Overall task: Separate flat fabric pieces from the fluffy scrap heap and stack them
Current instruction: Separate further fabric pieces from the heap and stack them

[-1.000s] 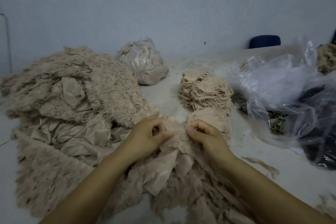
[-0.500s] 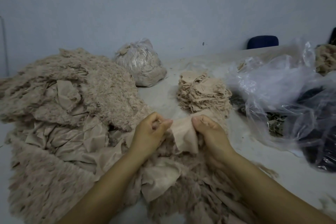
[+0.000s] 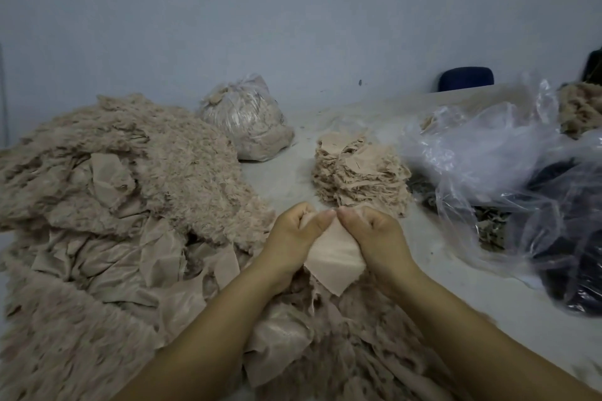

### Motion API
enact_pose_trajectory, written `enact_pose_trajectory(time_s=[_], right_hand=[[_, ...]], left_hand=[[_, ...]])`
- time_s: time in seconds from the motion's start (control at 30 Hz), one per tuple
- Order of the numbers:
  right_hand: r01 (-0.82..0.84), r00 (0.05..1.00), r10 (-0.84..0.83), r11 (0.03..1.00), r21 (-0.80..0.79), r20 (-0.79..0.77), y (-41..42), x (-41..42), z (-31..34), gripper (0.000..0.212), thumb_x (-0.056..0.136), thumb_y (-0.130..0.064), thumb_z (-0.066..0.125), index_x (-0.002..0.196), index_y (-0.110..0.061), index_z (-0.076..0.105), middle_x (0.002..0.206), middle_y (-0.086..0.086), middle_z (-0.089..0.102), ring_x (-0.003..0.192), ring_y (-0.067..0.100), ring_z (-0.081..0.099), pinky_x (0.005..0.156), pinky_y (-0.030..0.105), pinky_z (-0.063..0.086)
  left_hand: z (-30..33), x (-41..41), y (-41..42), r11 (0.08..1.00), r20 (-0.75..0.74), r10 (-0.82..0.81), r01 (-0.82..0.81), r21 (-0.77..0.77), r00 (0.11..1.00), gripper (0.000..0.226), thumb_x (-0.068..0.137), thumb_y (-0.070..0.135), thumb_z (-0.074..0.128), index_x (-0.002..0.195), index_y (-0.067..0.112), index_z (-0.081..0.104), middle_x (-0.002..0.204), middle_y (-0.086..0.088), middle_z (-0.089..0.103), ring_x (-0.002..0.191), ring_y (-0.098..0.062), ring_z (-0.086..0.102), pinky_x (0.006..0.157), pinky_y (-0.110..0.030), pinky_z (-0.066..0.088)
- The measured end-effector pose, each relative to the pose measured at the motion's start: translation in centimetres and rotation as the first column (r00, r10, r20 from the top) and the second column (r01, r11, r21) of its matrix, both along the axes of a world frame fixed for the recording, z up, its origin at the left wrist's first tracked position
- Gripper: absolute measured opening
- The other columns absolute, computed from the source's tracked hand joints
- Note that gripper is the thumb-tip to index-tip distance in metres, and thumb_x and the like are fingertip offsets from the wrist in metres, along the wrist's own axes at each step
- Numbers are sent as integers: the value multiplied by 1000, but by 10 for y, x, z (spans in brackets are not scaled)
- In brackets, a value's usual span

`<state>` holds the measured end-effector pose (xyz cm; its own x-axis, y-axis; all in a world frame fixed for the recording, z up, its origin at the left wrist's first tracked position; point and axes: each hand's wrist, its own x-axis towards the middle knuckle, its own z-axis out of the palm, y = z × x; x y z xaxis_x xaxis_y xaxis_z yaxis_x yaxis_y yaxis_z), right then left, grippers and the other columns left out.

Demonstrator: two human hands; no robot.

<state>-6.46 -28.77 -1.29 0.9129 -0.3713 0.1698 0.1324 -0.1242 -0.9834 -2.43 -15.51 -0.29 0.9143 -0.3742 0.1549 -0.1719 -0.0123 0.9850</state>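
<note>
The pale tabletop [image 3: 472,296] is bounded at its far edge by a grey-blue wall [image 3: 293,16]. Most of the left half of the tabletop, down to its near edge, is covered by the fluffy scrap heap [image 3: 107,238], in which shaggy beige pile is mixed with smooth, creased pieces of the same colour. The right side is taken up by crumpled clear plastic bags [image 3: 508,172], through which dark contents can be seen at the right edge. At the far edge, just beyond the heap, a tied clear bag [image 3: 244,120] filled with beige scraps is set. Between that bag and the plastic on the right, near the middle of the tabletop, the stack of flat pieces [image 3: 358,172] is placed, its frayed edges showing in layers. A dark blue chair back [image 3: 465,78] is seen beyond the far edge.

Just in front of the stack, above the near part of the heap, one flat fabric piece [image 3: 332,257] is held up between both hands. Its upper edge is pinched by the left hand [image 3: 293,238] and by the right hand [image 3: 381,238], the fingers of each curled over it and the thumbs almost meeting at the top. The lower corner of the piece is left hanging free above the scraps.
</note>
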Motion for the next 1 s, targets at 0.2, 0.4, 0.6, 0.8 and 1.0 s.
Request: enact_pose_trajectory(time_s=[0.2, 0.4, 0.6, 0.8, 1.0], right_hand=[[77, 997, -78, 996, -53, -7, -15, 4, -15, 45, 94, -29, 58, 53, -19, 42, 48, -8, 40, 49, 11, 36, 51, 27, 29], [181, 982, -187, 963, -201, -10, -29, 6, -26, 42, 99, -29, 46, 59, -14, 45, 50, 0, 46, 54, 16, 45, 56, 30, 33], [-267, 963, 269, 960, -82, 15, -19, 2, -11, 38, 78, -63, 57, 101, -33, 63, 91, -27, 65, 84, -10, 60, 74, 11, 47], [-243, 964, 231, 967, 83, 131, -6, 7, -6, 15, 93, -16, 59, 80, -18, 67, 69, -6, 69, 64, 4, 63, 60, 19, 48], [-331, 943, 333, 937, 111, 3, -11, 0, -5, 28, 79, -41, 68, 75, -14, 66, 66, -2, 68, 65, 11, 64, 55, 20, 48]], left_hand=[[0, 5, -3, 995, -62, -59, 53, -84, 996, 33, 88, 29, 57, 56, 23, 54, 55, 5, 50, 50, -8, 43, 46, -21, 35], [0, 5, 5, 993, -153, -54, 36, -114, 987, 24, 76, 35, 61, 63, 16, 52, 67, -9, 46, 60, -19, 41, 53, -29, 32], [18, 5, 5, 976, -120, -194, 204, 76, 974, 24, 69, 41, 67, 57, 20, 62, 56, 3, 54, 51, -6, 46, 48, -19, 37], [18, 5, -2, 993, -80, -57, 65, 95, 995, 61, 74, 73, 44, 90, 21, 70, 96, -4, 72, 93, -20, 67, 87, -35, 51], [-2, 1, -4, 984, 11, -26, 24, 174, 1000, 29, 91, 28, 59, 72, 8, 50, 67, -9, 38, 62, -19, 33, 56, -33, 25]])
